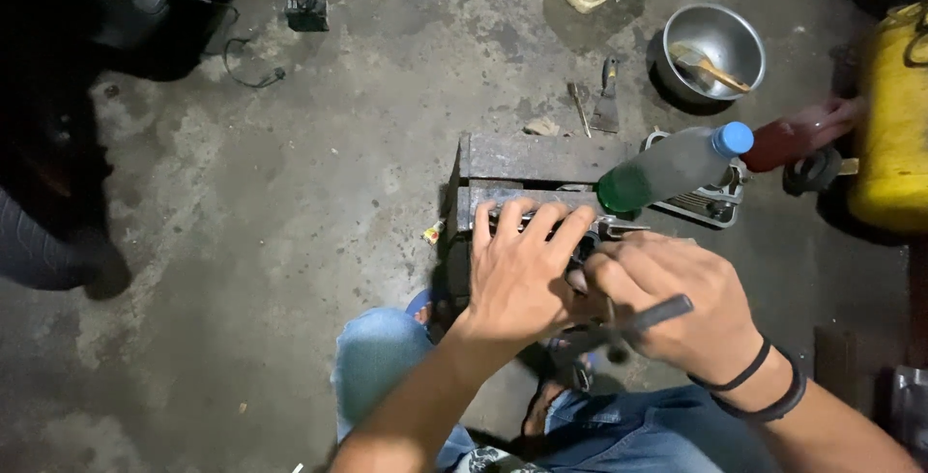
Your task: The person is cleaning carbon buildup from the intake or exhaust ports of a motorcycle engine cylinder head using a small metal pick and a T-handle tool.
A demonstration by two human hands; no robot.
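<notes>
2 hands are bunched up on a small dark metal part (580,234) sitting on a grimy wooden block (527,159) just past the knees, around 12 o'clock from the person. Left hand (517,270) lies flat over the part, fingers spread and pressing down, pinning it more than gripping it. Right hand (672,309), at 3 o'clock from the left, is curled tight around a slim dark tool (657,316), maybe a file or a chisel, hard to say since the fist covers most of it.

That part looks stiff and heavy for its size, probably greasy, so I'd take it by the edges with a firm squeeze. Most of it is hidden under the fingers, so its shape is a guess.

Further right, at 1 o'clock, a clear bottle (672,166) with green liquid and a blue cap lies tilted, then a steel bowl (713,48) and a yellow jerrycan (894,115) cut off by the frame.
</notes>
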